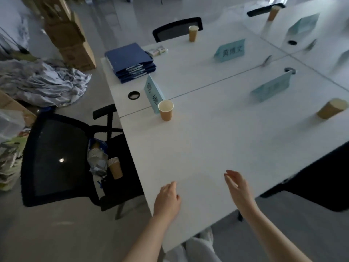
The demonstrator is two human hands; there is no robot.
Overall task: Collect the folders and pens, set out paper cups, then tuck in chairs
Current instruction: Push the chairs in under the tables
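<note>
A stack of blue folders (131, 62) lies at the far left corner of the white table (217, 144). Brown paper cups stand on the table: one near the left edge (166, 110), one at the back (193, 33), one at the right (332, 108), one far back right (273, 12). A stack of spare cups (115, 167) rests on the seat of a black mesh chair (56, 157), which stands out from the table's left side. My left hand (167, 200) hovers over the near table corner, empty with fingers loosely curled. My right hand (238, 186) is open above the table, empty.
Teal name cards (229, 50) (154, 93) (271, 88) stand on the table. Another black chair (176, 29) sits tucked at the far side, a dark chair (321, 182) at the right. Cardboard boxes (69, 35) and crumpled cloth (43, 80) fill the floor at left.
</note>
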